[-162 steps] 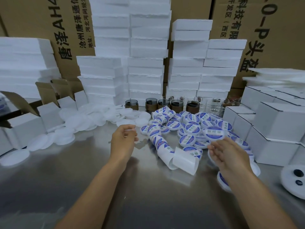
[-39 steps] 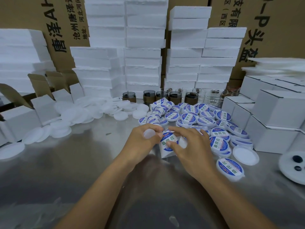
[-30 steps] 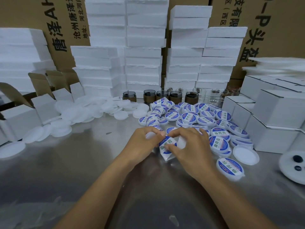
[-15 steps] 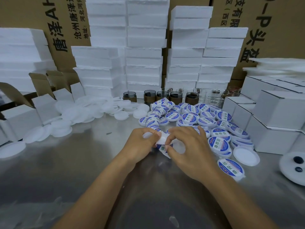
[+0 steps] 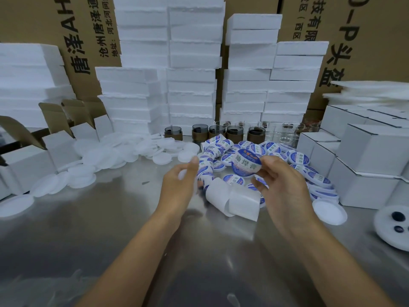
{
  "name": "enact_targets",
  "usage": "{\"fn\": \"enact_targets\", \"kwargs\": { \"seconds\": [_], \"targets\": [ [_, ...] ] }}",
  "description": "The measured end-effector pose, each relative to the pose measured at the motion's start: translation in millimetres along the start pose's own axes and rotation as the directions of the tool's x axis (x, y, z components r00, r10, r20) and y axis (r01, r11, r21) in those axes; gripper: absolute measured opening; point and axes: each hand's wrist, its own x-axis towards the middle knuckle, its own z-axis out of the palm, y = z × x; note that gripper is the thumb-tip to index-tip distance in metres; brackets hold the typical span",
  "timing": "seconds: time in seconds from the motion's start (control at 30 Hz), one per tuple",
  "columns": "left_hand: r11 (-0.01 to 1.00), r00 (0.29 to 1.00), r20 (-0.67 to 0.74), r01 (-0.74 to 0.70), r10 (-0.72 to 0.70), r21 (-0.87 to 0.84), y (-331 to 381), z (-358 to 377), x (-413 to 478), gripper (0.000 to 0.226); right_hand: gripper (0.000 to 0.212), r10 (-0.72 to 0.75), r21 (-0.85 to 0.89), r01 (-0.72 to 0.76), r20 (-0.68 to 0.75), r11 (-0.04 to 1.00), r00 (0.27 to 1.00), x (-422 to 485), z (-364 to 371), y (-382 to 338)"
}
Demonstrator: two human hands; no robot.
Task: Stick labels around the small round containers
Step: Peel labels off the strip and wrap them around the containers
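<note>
Hands: two, over a steel table (image 5: 88, 229).
Right hand (image 5: 285, 187): fingertips pinch one blue-and-white labelled container (image 5: 245, 166), raised just above the pile (image 5: 296, 158) of labelled ones.
Left hand (image 5: 179, 187): fingers loosely curled; grip blurred, cannot tell.
Label strip (image 5: 223, 193): one, curled, between the hands.
Dark jars (image 5: 234, 132): five, behind the pile.
Writing: Chinese print on cardboard boxes (image 5: 88, 41).

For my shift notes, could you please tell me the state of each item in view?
Held container: labelled, pinched by right hand.
Left hand: grip unclear.
Label strip: partly unrolled on table.
Plain lid: unlabelled, lying flat.
Left boxes: flaps open.
Right boxes: closed.
</note>
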Motion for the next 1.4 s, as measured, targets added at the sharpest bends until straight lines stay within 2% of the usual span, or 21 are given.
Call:
{"fn": "enact_targets", "kwargs": {
  "seconds": [0.07,0.13,0.2,0.3,0.4,0.6,0.9,1.4],
  "targets": [
    [0.992,0.999,-0.030,0.019,-0.023,-0.122,7.7,-0.9,1.5,0.041,0.014,0.036,0.073,-0.038,0.021,0.997,0.999,-1.7,1.7,-0.8],
    [0.940,0.993,0.058,0.115,-0.102,-0.322,15.0,0.7,-1.3,0.055,0.006,0.046,0.066,-0.050,0.070,0.997,0.996,-5.0,4.4,1.0],
    [0.874,0.973,0.170,0.214,-0.153,-0.435,18.2,5.9,-7.1,0.066,0.007,0.040,0.011,-0.042,0.129,0.999,0.991,-8.6,7.6,4.9],
    [0.855,0.937,0.299,0.300,-0.181,-0.422,15.5,14.5,-17.0,0.078,0.010,0.031,-0.101,-0.014,0.177,0.995,0.984,-12.6,12.5,11.7],
    [0.821,0.917,0.363,0.330,-0.163,-0.466,11.4,18.0,-21.8,0.072,0.008,0.039,-0.169,-0.007,0.188,0.986,0.981,-14.1,15.2,17.0],
    [0.784,0.905,0.405,0.345,-0.131,-0.517,6.2,20.4,-20.6,0.073,0.009,0.045,-0.224,-0.007,0.163,0.975,0.986,-12.6,14.4,21.8],
    [0.798,0.895,0.431,0.343,-0.117,-0.495,3.1,21.1,-20.4,0.070,0.013,0.052,-0.227,-0.037,0.064,0.973,0.997,-11.8,15.1,24.3],
    [0.777,0.849,0.505,0.419,-0.153,-0.470,6.7,20.1,-23.0,0.071,0.020,0.047,-0.228,-0.039,0.032,0.973,0.998,-10.8,14.1,22.8]
  ]
}}
